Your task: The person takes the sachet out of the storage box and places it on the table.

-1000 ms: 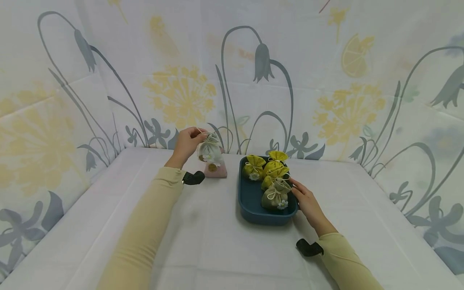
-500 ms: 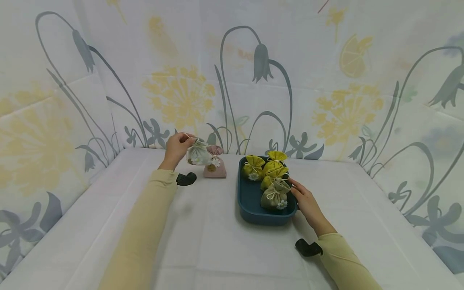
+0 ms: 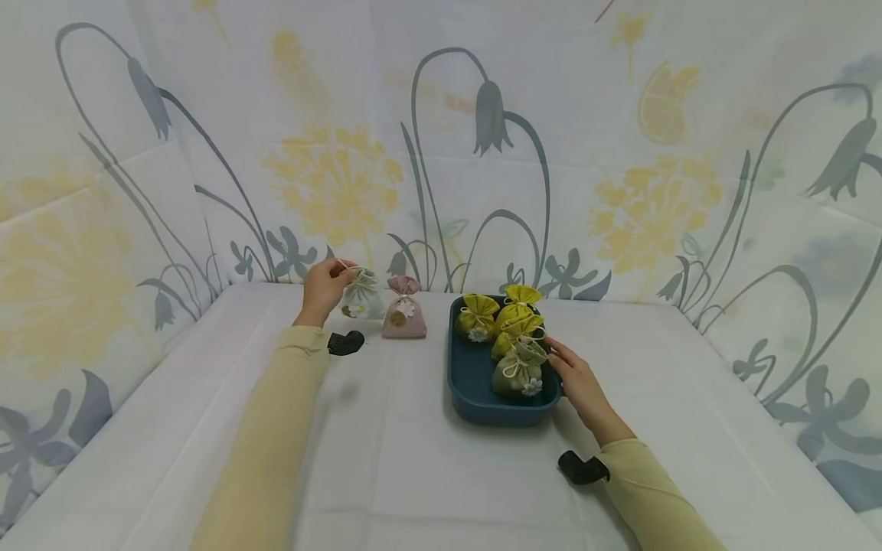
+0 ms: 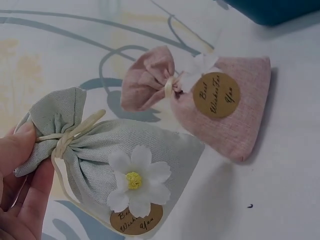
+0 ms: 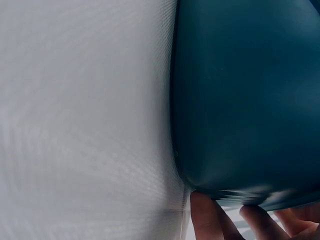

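My left hand [image 3: 325, 287] pinches the gathered neck of a pale grey-green drawstring pouch [image 4: 135, 155]. A white flower and a round brown "Best Wishes" tag decorate its front. Just to its right a pink pouch [image 3: 404, 310] stands upright on the table, with a similar tag and flower. My right hand [image 3: 581, 386] rests against the right side of a dark blue tub [image 3: 472, 379]. In the right wrist view its fingertips touch the tub's outer wall. Inside the tub sit several yellow-green pouches [image 3: 477, 317] and an olive-grey pouch [image 3: 517, 375] in front.
A white cloth [image 3: 413, 459] covers the table. Behind it hangs a floral curtain [image 3: 441, 153], which also closes in both sides. Black wrist mounts [image 3: 582, 468] stick out from both sleeves.
My left hand has carried the grey-green pouch leftward and lower, away from in front of the pink pouch, which now shows fully. My right hand stays at the tub.
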Tool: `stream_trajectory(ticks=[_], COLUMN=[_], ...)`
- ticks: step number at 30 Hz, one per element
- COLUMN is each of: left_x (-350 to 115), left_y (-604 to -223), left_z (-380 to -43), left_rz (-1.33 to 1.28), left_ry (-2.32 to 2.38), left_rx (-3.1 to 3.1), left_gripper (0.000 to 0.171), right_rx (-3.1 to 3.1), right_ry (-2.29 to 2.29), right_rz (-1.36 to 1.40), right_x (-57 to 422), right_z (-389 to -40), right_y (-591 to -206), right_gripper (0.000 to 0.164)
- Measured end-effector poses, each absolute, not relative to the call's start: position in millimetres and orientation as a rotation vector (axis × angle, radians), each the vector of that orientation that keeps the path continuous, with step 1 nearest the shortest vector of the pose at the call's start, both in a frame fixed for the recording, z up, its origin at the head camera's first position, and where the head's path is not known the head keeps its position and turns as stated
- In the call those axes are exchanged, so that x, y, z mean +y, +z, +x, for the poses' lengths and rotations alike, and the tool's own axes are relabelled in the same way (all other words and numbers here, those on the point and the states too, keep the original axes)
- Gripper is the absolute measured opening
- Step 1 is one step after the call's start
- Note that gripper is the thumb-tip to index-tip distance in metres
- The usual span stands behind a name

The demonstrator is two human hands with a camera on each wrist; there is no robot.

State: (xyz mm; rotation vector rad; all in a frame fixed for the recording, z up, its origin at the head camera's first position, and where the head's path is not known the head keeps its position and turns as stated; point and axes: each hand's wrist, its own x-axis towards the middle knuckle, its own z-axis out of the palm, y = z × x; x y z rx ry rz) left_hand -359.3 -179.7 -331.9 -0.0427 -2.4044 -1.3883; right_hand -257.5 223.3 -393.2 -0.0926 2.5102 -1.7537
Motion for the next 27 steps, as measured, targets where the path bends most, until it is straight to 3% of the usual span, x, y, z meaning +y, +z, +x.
stream_trajectory(ticks=[15,27], left_x=[-184,-192], left_y=[-358,-349], left_z=[-363,-352], left_rz=[0.025,0.030], left_ry=[-1.321,-1.373], left_rx=[-2.444,-2.497], left_gripper=[0.024,0.029], right_rx=[2.507,2.499], right_ry=[-1.766,-1.759], right_rz=[-0.082,-0.075], right_x=[223,223], right_z=[-259,-257], right_y=[-393,-391], right_gripper=[0.047,0.047])
